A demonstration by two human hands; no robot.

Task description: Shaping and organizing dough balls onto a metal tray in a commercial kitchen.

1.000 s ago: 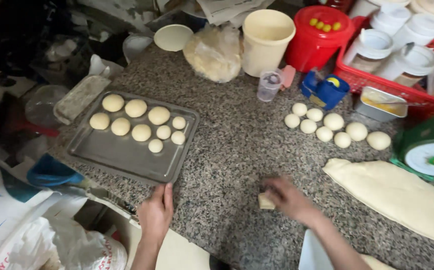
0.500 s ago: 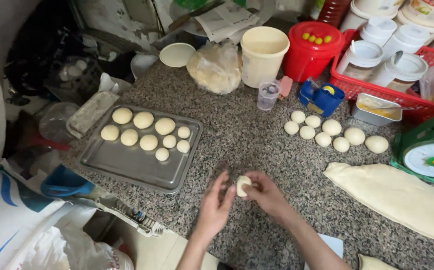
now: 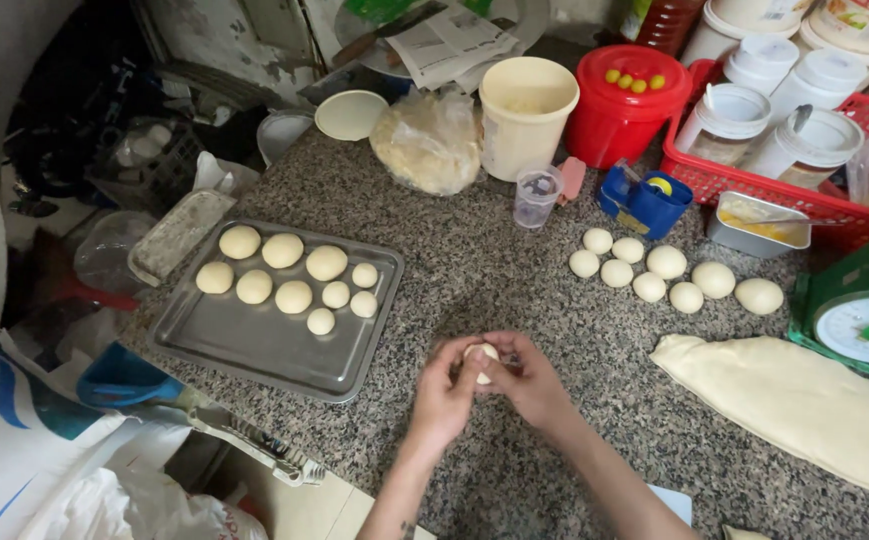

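Cupping a small pale dough ball (image 3: 480, 360) between my left hand (image 3: 444, 390) and right hand (image 3: 532, 385), both closed together on it, above the speckled granite surface (image 3: 474, 270), grey metal baking tray (image 3: 254, 345) of dough rounds to my left

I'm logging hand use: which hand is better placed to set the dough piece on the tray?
Left, probably. The left hand shares the dough piece with the right hand, and the tray lies on its side.

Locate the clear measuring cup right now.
Head view, upper centre: the clear measuring cup stands on the granite counter, just below the cream bucket, left of the blue container.
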